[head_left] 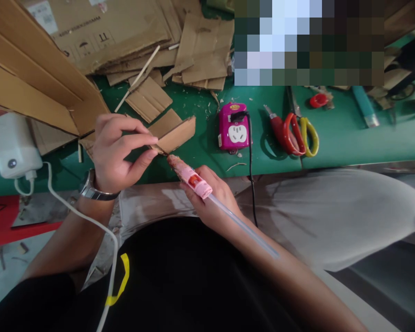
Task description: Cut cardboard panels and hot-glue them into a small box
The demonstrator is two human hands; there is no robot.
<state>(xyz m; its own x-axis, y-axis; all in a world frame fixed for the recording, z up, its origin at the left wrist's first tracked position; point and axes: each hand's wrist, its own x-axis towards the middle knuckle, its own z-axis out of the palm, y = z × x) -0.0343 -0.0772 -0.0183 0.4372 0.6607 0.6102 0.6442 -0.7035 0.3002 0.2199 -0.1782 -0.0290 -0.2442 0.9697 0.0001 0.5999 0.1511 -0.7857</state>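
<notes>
My left hand (119, 150) pinches the near end of a small folded cardboard piece (180, 133) between thumb and fingers, above the green table. In my right hand (219, 196) is a pink hot glue gun (190, 177) with a crusted, brownish front. Its dark nozzle points up and left, meeting or nearly meeting the cardboard by my left fingertips; I cannot tell whether they touch. A translucent glue stick (245, 228) sticks out of the gun's back and runs along my right forearm. The fingers under the gun are partly hidden.
A magenta socket box (233, 129) with a black cable, a red-handled tool (278, 129) and scissors (307, 133) lie right. Cardboard scraps (204, 50) pile at the back. A cardboard structure (55, 78) stands left, near a white device (15, 145) whose cable crosses my left forearm.
</notes>
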